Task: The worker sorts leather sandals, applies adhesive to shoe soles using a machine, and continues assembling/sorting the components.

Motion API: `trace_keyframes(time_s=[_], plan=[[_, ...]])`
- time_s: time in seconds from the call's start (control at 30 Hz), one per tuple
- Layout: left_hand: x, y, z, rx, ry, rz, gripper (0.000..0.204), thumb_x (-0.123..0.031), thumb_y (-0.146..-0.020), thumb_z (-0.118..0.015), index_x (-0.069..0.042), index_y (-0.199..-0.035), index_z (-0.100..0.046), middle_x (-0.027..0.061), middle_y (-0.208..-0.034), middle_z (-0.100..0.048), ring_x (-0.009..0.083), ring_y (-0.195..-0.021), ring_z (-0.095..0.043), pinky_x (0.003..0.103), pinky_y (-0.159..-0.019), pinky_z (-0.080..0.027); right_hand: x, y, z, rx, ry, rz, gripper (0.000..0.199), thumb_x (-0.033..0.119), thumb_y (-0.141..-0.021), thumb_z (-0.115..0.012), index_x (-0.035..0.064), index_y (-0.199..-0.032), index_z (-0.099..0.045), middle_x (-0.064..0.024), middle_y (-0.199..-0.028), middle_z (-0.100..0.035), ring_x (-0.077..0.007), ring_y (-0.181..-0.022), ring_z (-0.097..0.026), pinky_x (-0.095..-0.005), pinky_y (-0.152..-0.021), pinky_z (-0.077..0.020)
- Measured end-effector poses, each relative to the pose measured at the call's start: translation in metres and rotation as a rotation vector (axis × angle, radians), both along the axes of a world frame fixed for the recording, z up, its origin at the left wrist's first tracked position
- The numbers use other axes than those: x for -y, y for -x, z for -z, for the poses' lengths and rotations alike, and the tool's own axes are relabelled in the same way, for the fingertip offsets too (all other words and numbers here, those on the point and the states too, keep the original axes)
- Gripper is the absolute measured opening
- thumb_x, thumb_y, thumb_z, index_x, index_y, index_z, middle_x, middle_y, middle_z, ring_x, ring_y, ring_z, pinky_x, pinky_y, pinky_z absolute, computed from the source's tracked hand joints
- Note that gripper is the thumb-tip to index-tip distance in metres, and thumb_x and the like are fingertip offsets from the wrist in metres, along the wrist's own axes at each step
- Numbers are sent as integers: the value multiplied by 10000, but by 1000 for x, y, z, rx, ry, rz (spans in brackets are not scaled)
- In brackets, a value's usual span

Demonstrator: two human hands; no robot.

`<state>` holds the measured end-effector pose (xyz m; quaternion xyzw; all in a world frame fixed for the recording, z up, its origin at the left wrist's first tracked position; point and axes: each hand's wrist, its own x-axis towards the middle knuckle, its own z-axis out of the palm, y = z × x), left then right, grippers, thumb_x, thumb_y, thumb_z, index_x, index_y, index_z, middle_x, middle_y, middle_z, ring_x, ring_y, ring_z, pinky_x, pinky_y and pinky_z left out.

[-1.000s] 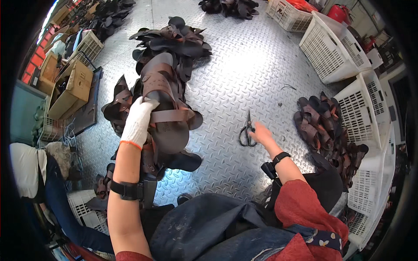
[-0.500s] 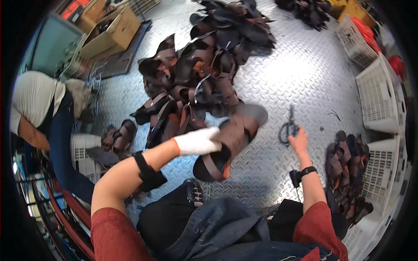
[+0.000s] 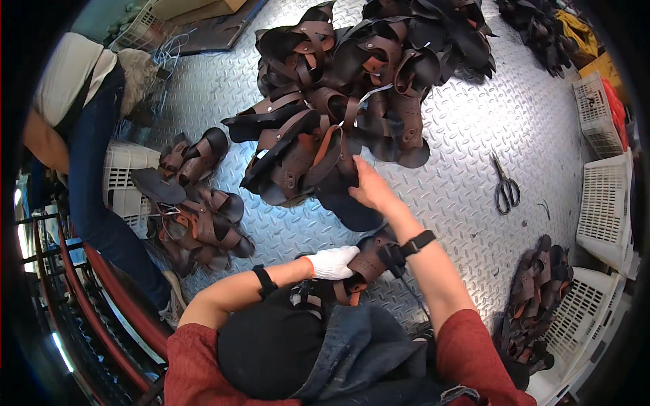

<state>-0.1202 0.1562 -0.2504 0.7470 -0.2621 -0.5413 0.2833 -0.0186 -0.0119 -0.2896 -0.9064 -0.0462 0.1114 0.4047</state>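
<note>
My left hand (image 3: pixel 333 263), in a white glove, is closed on a brown perforated leather sandal (image 3: pixel 369 262) low in front of my lap. Part of that sandal lies behind my right wrist. At the near edge of the large pile, my bare right hand (image 3: pixel 372 186) has its thumb and fingers at the edge of a sandal with a dark sole (image 3: pixel 352 211). Its fingertips are partly hidden by the sandal. The pile of brown sandals (image 3: pixel 298 152) spreads beyond, some bound with ties. Black-handled scissors (image 3: pixel 505 188) lie on the floor to the right.
A smaller sandal heap (image 3: pixel 200 216) lies left, beside a white crate (image 3: pixel 132 177). Another heap (image 3: pixel 538 291) sits right, next to white plastic baskets (image 3: pixel 604 210). A person in blue trousers (image 3: pixel 95 183) bends over at the left. The metal floor (image 3: pixel 460 149) has a raised tread pattern.
My right hand has let go of the scissors and moved left to the pile. My left hand has brought its sandal down toward my lap. The view has shifted.
</note>
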Motion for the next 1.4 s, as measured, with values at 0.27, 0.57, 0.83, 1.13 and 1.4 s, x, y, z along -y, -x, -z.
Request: trace_keyframes(time_s=[0.27,0.57,0.83,1.13,1.4], plan=[[-13,-23,-19,-87,-9,44,441,-269,-785,-599,-7,-1131,-520,253,-1130,-568,402,-1112,-532,430,-924,-423,169,55,-57,399,125,280,189,-100,-702,-491,49,-797,-558,-144,-805,-578,-326,-771,-590,-406,-706,-463],[10,-49,27,-149,269,-546,511,-155,-845,-618,17,-1271,-394,135,-1187,-539,211,-1112,-513,349,-971,-415,216,115,-20,229,546,84,210,85,-771,-594,61,-979,-620,-122,-1319,-535,-373,-1237,-461,-437,-1023,-371],[3,-62,39,-231,275,-590,521,-194,-819,-631,35,-1243,-431,159,-1172,-567,231,-1096,-546,348,-950,-437,171,146,-10,-312,-603,1098,290,193,-924,-556,91,-1194,-522,-114,-1248,-565,-187,-1121,-555,-342,-903,-461],[20,-65,-29,333,180,-274,697,-409,-783,-670,17,-1273,-416,253,-1241,-500,399,-1178,-486,440,-993,-393,176,123,-48,-248,191,530,571,187,-780,-659,35,-1295,-464,-179,-1158,-589,-344,-1070,-575,-402,-928,-442],[-79,-162,-52,1300,-187,-478,850,-323,-637,-793,25,-1311,-410,202,-1138,-526,357,-1014,-518,443,-877,-430,76,-14,-78,59,-184,423,631,229,-797,-704,18,-1328,-437,-220,-1238,-557,-363,-1172,-526,-407,-966,-428]])
